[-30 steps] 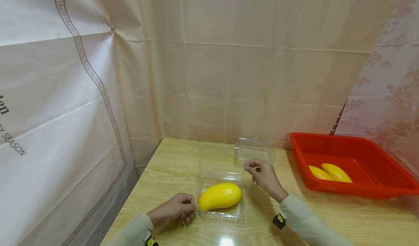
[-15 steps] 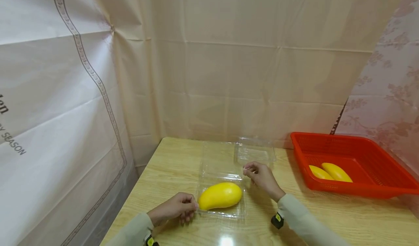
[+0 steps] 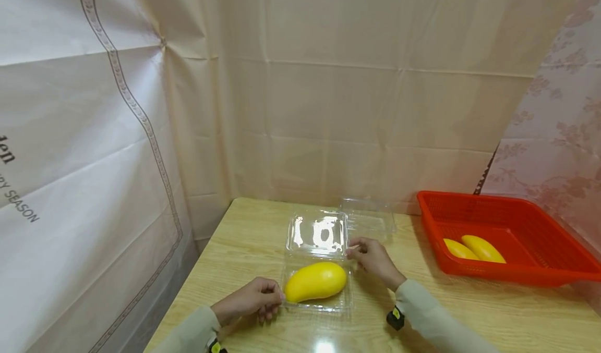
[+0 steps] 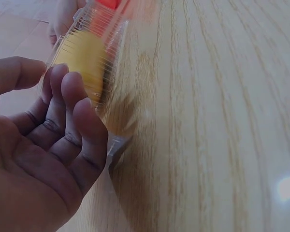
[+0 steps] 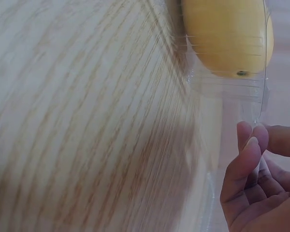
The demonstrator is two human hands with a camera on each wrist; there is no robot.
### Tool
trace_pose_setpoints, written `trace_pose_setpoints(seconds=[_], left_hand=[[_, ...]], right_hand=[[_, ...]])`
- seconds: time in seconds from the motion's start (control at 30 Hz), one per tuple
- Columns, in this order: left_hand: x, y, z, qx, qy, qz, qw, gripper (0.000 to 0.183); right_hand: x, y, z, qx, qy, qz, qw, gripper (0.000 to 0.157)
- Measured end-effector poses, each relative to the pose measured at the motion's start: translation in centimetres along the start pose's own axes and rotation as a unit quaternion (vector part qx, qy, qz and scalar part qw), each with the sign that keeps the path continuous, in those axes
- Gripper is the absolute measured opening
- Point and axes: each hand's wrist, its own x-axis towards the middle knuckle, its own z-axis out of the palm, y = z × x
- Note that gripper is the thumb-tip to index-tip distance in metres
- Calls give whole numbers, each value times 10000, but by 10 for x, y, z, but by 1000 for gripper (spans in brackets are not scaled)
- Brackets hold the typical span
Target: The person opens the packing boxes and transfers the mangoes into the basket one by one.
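Observation:
A yellow mango point(image 3: 316, 281) lies in the base of a clear plastic clamshell container point(image 3: 324, 308) on the table. Its lid point(image 3: 305, 233) is swung back on the far side and catches bright glare. At the front left corner, my left hand point(image 3: 249, 301) pinches the container's rim between thumb and fingertips; the left wrist view shows this grip beside the ribbed wall point(image 4: 94, 36). My right hand point(image 3: 375, 262) pinches the right edge of the clear plastic close to the hinge. In the right wrist view, thumb and fingertips point(image 5: 249, 150) meet on thin plastic below the mango point(image 5: 227, 38).
Behind the lid to the right stands another clear plastic container point(image 3: 368, 218). A red basket point(image 3: 540, 238) at the right holds two yellow mangoes point(image 3: 483, 248). Cloth hangs behind the wooden table point(image 3: 249, 238) and on both sides.
The lid's tilt has shifted, first leaning further back, and it now shows strong glare. My right hand has moved slightly toward me along the edge. The left hand stays at its corner.

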Motion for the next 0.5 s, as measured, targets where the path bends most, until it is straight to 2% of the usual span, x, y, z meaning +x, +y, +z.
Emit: trace_pose_setpoints(seconds=[0.5], left_hand=[[0,1,1,52,92,11,9999,23]], right_hand=[[-4,-1,-1,-421,-29,0,9991,14]])
